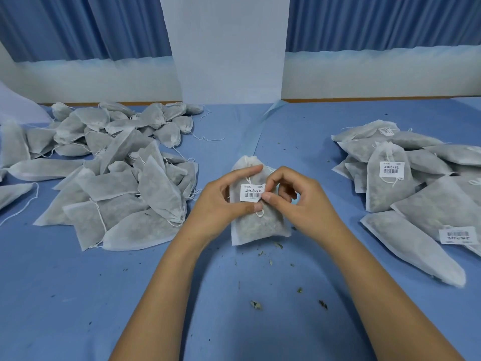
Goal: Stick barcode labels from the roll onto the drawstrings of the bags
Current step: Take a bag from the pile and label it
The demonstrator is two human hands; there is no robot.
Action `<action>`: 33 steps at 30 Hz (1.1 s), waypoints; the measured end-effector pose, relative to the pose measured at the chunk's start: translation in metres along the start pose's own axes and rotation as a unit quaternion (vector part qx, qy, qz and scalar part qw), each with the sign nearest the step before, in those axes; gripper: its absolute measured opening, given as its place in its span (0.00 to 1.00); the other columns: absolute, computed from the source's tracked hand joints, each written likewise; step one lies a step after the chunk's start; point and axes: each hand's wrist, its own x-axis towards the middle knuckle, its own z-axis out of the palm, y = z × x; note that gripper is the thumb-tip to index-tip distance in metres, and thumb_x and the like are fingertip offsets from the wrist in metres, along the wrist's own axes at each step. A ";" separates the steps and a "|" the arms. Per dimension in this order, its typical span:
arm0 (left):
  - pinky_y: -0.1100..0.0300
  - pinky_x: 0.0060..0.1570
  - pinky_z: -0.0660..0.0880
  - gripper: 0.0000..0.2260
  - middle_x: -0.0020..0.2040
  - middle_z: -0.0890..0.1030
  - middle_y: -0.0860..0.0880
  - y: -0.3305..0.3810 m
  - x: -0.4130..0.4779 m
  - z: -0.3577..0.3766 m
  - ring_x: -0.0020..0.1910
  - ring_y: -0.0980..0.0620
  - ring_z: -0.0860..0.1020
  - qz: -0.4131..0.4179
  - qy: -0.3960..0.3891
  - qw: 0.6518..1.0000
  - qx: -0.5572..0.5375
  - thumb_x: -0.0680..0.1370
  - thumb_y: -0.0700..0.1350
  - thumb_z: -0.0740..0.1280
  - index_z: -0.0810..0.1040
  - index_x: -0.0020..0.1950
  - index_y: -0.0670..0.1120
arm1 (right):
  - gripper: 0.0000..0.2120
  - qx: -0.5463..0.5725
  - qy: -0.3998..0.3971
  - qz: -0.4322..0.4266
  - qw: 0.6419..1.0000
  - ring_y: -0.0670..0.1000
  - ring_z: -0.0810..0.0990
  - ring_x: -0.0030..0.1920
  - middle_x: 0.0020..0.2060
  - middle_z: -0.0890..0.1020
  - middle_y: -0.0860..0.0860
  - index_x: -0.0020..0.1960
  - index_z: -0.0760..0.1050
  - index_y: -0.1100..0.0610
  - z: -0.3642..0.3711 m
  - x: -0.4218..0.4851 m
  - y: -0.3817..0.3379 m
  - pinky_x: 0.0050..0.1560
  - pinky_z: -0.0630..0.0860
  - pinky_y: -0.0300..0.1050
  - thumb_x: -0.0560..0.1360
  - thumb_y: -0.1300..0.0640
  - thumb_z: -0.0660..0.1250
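Observation:
A grey-white drawstring bag (260, 227) lies upright in the middle of the blue table. A white barcode label (250, 192) sits over its drawstring (259, 212), whose looped end shows just below. My left hand (223, 201) holds the label's left side, index finger along the top and thumb underneath. My right hand (296, 201) pinches the label's right edge between thumb and forefinger. The label roll is not in view.
A large heap of unlabelled bags (112, 173) covers the left of the table. A pile of labelled bags (416, 183) lies on the right. A pale blue backing strip (256, 131) runs away behind the centre bag. Dried leaf crumbs (256, 304) dot the near table.

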 end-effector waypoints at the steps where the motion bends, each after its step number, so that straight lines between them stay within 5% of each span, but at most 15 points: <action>1: 0.58 0.60 0.75 0.29 0.59 0.82 0.56 0.000 0.000 0.000 0.60 0.56 0.79 -0.003 -0.003 1.000 0.002 0.65 0.36 0.78 0.80 0.61 0.59 | 0.03 -0.028 -0.001 -0.007 1.000 0.55 0.66 0.32 0.30 0.69 0.61 0.40 0.74 0.52 0.000 0.000 0.000 0.37 0.66 0.47 0.70 0.55 0.68; 5: 0.52 0.65 0.73 0.28 0.59 0.83 0.51 -0.001 0.001 -0.001 0.62 0.51 0.78 -0.017 -0.011 1.000 -0.012 0.63 0.46 0.79 0.80 0.62 0.59 | 0.02 -0.090 -0.004 -0.026 0.996 0.55 0.70 0.35 0.33 0.75 0.58 0.42 0.72 0.51 0.000 0.000 0.001 0.44 0.68 0.44 0.70 0.57 0.64; 9: 0.53 0.66 0.70 0.15 0.58 0.83 0.53 0.000 0.001 -0.001 0.62 0.54 0.77 -0.019 0.012 0.999 -0.035 0.73 0.50 0.70 0.82 0.60 0.57 | 0.08 -0.140 -0.010 -0.067 0.988 0.49 0.70 0.37 0.36 0.77 0.43 0.43 0.70 0.50 0.001 -0.002 -0.001 0.46 0.64 0.33 0.66 0.58 0.58; 14: 0.51 0.64 0.75 0.19 0.56 0.84 0.51 -0.002 0.001 0.000 0.60 0.49 0.79 -0.005 0.062 0.998 -0.029 0.74 0.34 0.71 0.83 0.57 0.56 | 0.07 -0.205 0.031 -0.057 0.977 0.49 0.74 0.39 0.38 0.79 0.43 0.48 0.71 0.52 0.002 0.001 0.008 0.51 0.67 0.44 0.73 0.51 0.58; 20: 0.58 0.60 0.77 0.21 0.59 0.82 0.54 0.001 -0.002 0.001 0.61 0.54 0.79 0.023 0.020 0.998 -0.056 0.73 0.33 0.72 0.81 0.60 0.54 | 0.12 0.065 0.055 0.090 0.992 0.41 0.76 0.43 0.46 0.79 0.42 0.52 0.73 0.48 0.008 0.004 0.010 0.46 0.71 0.32 0.71 0.52 0.73; 23: 0.69 0.53 0.75 0.19 0.57 0.82 0.60 0.002 -0.002 0.009 0.58 0.61 0.79 0.048 0.025 0.998 -0.033 0.74 0.35 0.72 0.80 0.60 0.54 | 0.08 0.077 0.033 0.102 0.991 0.51 0.80 0.43 0.41 0.83 0.50 0.46 0.78 0.54 0.013 0.005 0.010 0.43 0.75 0.42 0.70 0.55 0.75; 26: 0.68 0.51 0.74 0.19 0.51 0.83 0.62 0.000 0.001 0.013 0.53 0.63 0.80 0.066 0.079 0.995 -0.012 0.74 0.30 0.69 0.81 0.55 0.53 | 0.06 0.114 0.041 0.102 0.987 0.59 0.81 0.42 0.40 0.83 0.57 0.43 0.79 0.60 0.017 0.005 0.009 0.44 0.77 0.52 0.69 0.60 0.75; 29: 0.71 0.47 0.75 0.19 0.48 0.84 0.63 0.001 0.001 0.013 0.48 0.64 0.80 0.082 0.116 0.990 -0.015 0.74 0.29 0.69 0.81 0.53 0.53 | 0.07 0.139 0.008 0.124 0.982 0.47 0.82 0.40 0.38 0.84 0.50 0.45 0.79 0.57 0.020 0.004 0.011 0.40 0.78 0.41 0.69 0.59 0.76; 33: 0.71 0.42 0.75 0.25 0.43 0.85 0.56 0.000 0.002 0.015 0.42 0.62 0.82 0.066 0.130 0.988 -0.044 0.76 0.37 0.70 0.71 0.67 0.58 | 0.06 0.155 0.035 0.125 0.979 0.47 0.84 0.39 0.38 0.85 0.50 0.44 0.80 0.54 0.016 0.002 0.010 0.37 0.78 0.39 0.69 0.60 0.75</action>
